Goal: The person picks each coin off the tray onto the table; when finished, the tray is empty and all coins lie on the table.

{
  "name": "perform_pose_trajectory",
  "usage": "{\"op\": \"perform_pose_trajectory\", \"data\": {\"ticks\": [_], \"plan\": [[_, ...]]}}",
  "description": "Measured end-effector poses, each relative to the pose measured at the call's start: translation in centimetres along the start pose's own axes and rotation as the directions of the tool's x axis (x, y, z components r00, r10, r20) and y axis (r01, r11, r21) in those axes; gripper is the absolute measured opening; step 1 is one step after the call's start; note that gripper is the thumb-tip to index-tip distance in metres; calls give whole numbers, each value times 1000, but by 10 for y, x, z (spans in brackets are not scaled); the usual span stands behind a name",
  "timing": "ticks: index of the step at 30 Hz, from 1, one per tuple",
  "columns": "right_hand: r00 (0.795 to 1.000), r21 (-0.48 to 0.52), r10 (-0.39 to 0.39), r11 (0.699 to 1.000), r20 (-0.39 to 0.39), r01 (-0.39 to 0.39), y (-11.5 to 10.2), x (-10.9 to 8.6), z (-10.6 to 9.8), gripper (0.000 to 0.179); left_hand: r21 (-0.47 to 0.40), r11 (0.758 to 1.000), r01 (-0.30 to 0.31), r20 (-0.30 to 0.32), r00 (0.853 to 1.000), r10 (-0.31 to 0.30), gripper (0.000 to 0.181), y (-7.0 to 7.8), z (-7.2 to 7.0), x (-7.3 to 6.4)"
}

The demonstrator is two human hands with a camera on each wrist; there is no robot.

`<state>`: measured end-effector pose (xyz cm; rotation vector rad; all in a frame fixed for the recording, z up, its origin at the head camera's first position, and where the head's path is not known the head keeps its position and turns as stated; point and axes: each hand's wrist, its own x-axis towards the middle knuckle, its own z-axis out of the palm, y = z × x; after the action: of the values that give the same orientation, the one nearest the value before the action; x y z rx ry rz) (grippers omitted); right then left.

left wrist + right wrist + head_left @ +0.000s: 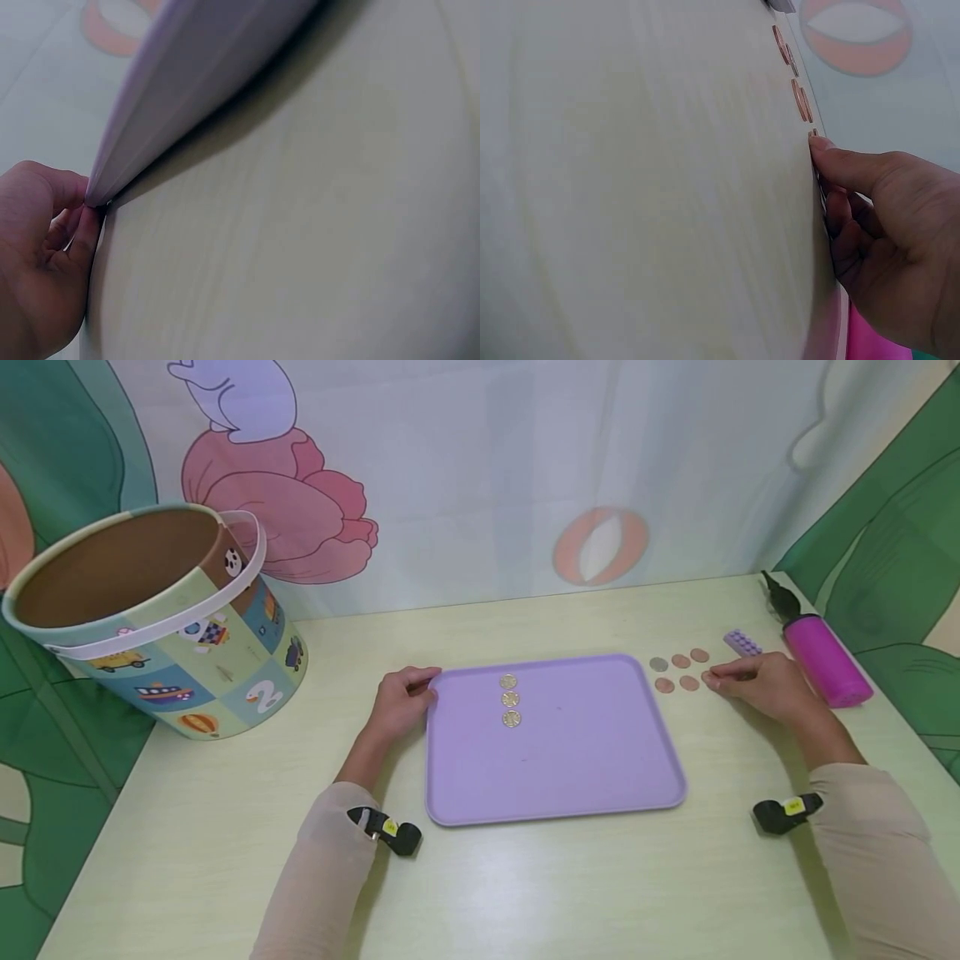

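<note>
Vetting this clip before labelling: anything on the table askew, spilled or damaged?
Nothing looks spilled or broken. Two tiny dark specks show on the lilac tray, too small to identify. One grey coin sits among copper-coloured coins, odd by colour only.

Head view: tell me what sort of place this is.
Probably a children's play corner or playroom: a cartoon-printed curtain hangs behind a pale table, and a bucket with pictures of vehicles stands at the picture's left.
</note>
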<state>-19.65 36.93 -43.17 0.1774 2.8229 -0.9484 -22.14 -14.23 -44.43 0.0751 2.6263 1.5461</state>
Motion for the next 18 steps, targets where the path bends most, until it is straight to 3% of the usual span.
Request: {"op": "perform_pose_trajectory", "data": {"ticks": [5,18], "plan": [[1000,12,-14,1000,-5,14,0,0,2,50,17,1000,-18,-18,1000,18,39,1,0,-1],[997,-32,-72,997,-43,70,0,-3,2,53,16,1000,7,-3,1000,-7,39,0,1,0]]}}
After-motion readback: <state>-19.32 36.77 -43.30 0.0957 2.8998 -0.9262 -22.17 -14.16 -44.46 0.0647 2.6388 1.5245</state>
